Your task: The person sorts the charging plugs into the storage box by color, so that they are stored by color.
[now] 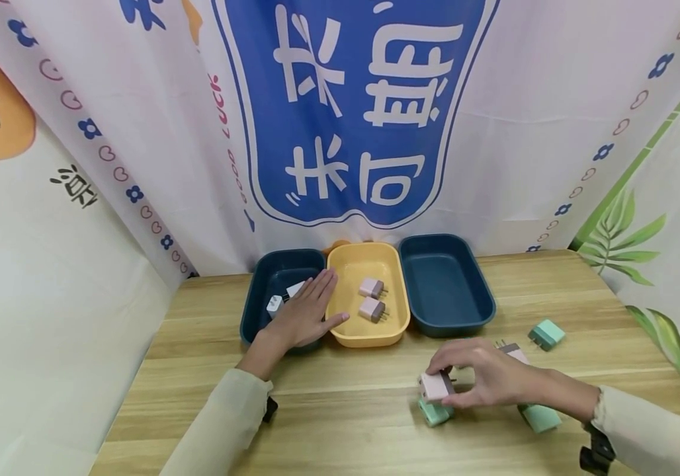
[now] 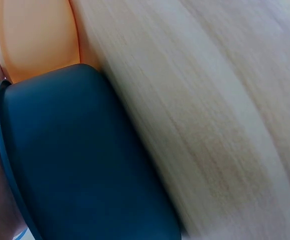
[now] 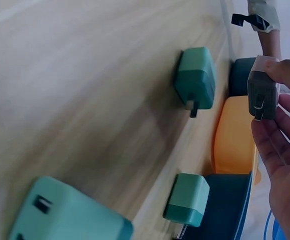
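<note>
My right hand [image 1: 489, 373] pinches a pink charger plug [image 1: 435, 387] between thumb and fingers, its metal prongs showing in the right wrist view. Just below it on the table lies a mint-green charger plug [image 1: 434, 413]. A second pink plug [image 1: 515, 355] is partly hidden behind the right hand, and another green plug [image 1: 541, 418] lies by the right wrist. My left hand [image 1: 301, 317] lies with straight fingers over the left dark blue bin [image 1: 248, 305] and the near side of the yellow bin [image 1: 370, 341]. Two pink plugs [image 1: 371, 309] sit in the yellow bin.
White plugs [image 1: 275, 305] lie in the left blue bin, partly covered by the left hand. Right of the yellow bin stands another dark blue bin [image 1: 444, 284]. One more green plug [image 1: 547, 334] lies farther right on the wooden table [image 1: 328, 423]. A printed curtain [image 1: 197, 165] hangs behind.
</note>
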`<action>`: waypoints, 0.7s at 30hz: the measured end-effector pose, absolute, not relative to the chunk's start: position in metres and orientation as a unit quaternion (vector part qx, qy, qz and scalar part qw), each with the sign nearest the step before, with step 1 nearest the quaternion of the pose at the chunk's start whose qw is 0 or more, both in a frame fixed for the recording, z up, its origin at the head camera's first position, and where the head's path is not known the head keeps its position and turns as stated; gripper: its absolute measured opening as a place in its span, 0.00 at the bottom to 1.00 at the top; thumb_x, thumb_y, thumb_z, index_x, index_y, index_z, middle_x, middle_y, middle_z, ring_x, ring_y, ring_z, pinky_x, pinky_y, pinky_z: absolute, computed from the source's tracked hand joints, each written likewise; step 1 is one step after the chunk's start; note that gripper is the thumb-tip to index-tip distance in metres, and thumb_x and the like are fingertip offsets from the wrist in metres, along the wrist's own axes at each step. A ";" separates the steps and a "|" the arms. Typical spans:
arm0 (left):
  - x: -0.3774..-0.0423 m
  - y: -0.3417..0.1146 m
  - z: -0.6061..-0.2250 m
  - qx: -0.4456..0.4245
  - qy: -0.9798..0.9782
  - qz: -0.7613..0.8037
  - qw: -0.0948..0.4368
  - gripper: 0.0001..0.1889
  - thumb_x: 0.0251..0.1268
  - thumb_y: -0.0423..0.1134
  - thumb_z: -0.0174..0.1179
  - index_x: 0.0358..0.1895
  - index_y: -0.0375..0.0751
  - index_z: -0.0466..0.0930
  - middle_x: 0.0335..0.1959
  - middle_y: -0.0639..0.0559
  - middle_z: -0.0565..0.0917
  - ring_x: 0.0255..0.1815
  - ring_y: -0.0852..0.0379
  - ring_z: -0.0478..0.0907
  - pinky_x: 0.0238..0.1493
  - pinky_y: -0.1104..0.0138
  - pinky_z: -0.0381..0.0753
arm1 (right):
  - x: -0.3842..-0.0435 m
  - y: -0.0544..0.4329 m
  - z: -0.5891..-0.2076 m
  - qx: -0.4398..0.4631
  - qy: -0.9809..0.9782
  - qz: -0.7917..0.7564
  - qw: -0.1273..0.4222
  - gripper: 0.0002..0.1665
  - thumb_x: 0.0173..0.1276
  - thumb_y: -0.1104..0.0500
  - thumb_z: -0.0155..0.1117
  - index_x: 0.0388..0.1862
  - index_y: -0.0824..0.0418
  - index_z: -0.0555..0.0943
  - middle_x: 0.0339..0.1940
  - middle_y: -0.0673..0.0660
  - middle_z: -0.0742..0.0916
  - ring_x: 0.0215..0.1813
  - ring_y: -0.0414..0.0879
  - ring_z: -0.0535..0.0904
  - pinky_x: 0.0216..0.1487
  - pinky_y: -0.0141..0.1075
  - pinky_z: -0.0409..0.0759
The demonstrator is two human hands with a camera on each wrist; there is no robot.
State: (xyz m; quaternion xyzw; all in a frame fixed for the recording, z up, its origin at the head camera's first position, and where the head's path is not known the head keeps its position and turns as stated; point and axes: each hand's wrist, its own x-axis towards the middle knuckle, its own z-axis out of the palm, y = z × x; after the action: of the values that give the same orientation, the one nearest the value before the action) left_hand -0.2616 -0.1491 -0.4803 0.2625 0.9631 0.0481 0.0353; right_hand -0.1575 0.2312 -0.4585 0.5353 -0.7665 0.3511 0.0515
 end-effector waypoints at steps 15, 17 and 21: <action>-0.262 -0.150 -0.478 0.264 0.963 0.044 0.038 0.50 0.80 0.74 0.34 0.88 0.40 0.37 0.90 0.49 0.35 0.90 0.52 0.31 0.88 0.55 0.37 | -0.190 0.225 -0.444 0.524 -0.769 0.354 0.094 0.28 0.53 0.61 0.88 0.54 0.55 0.89 0.51 0.49 0.91 0.49 0.41 0.88 0.50 0.30 0.87; -0.262 -0.150 -0.478 0.264 0.963 0.045 0.038 0.50 0.80 0.74 0.34 0.88 0.40 0.37 0.90 0.49 0.35 0.90 0.52 0.32 0.88 0.55 0.37 | -0.195 0.224 -0.443 0.518 -0.771 0.357 0.095 0.28 0.52 0.62 0.88 0.53 0.55 0.89 0.50 0.48 0.91 0.48 0.40 0.88 0.48 0.30 0.87; -0.262 -0.150 -0.479 0.265 0.962 0.048 0.040 0.50 0.80 0.74 0.34 0.88 0.40 0.37 0.90 0.50 0.35 0.90 0.52 0.31 0.88 0.55 0.37 | -0.203 0.221 -0.440 0.516 -0.771 0.359 0.102 0.27 0.52 0.63 0.88 0.53 0.55 0.90 0.49 0.48 0.91 0.45 0.39 0.87 0.44 0.31 0.88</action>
State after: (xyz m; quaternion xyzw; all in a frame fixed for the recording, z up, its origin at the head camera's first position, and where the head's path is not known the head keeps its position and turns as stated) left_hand -0.2616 -0.1497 -0.4787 0.2649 0.9622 0.0484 0.0399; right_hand -0.2033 0.2209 -0.4397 0.5159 -0.7711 0.3588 0.1023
